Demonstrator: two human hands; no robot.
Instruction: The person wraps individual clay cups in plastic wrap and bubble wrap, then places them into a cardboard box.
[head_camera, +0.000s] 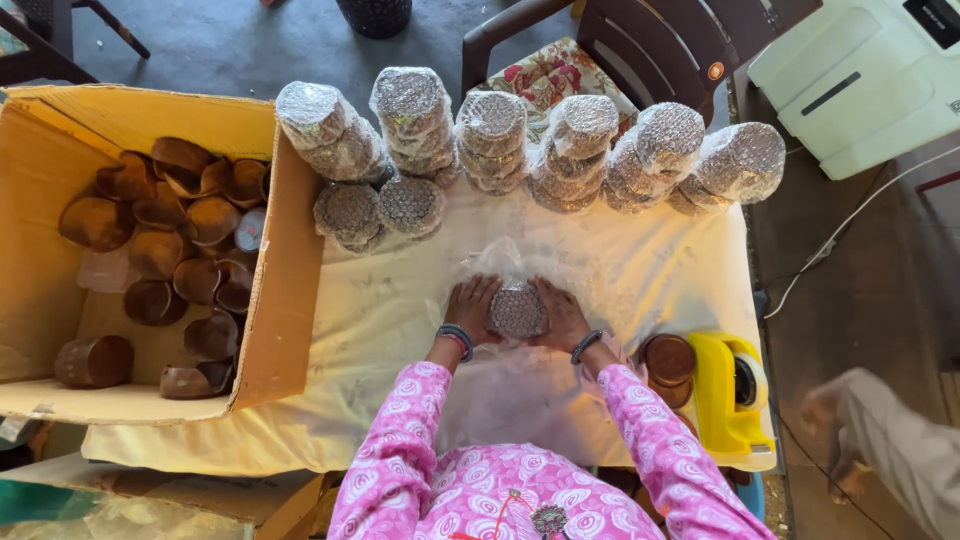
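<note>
Presently: left hand (470, 308) and right hand (562, 314), fingers clamped on bubble-wrapped bundle (517, 309); finished wrapped bundles (530, 145) far on counter (380, 330); unwrapped brown shells (165, 255) left in box (275, 300).

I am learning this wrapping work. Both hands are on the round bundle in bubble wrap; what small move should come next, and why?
Probably fetch tape from the yellow dispenser with the right hand while the left hand holds the bundle. The wrap seems already closed around it, loose clear wrap lies beside it, and finished bundles stand in a row behind.
</note>
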